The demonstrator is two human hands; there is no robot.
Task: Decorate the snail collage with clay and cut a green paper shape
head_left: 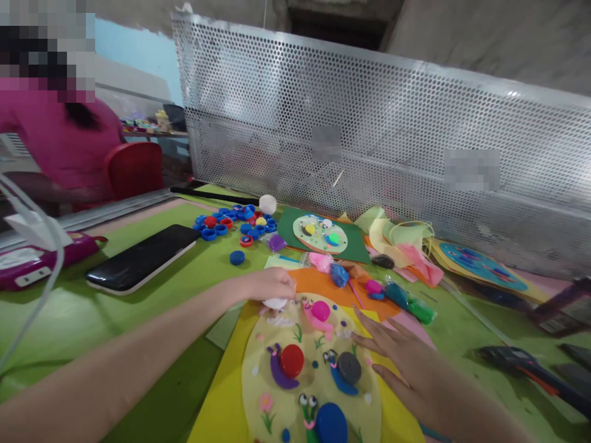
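Observation:
In front of me lies a cream oval craft picture (305, 381) on yellow paper (221, 387). It carries clay snails with bottle-cap shells: a red cap (292, 361), a grey cap (349, 368), a blue cap (331, 423) and a round pink shell (321, 311). My left hand (270, 284) is closed at the upper left edge of the picture, its fingers curled over a white lump (276, 303), partly hidden. My right hand (401, 357) is open, fingers spread over the picture's right edge.
Blue and red bottle caps (231, 221) and a phone (143, 258) lie left. A smaller snail picture (320, 234) and wrapped clay packets (339, 275) are behind. A glue gun (530, 369) lies right. A perforated metal panel (369, 135) stands behind; a person in pink (69, 141) sits left.

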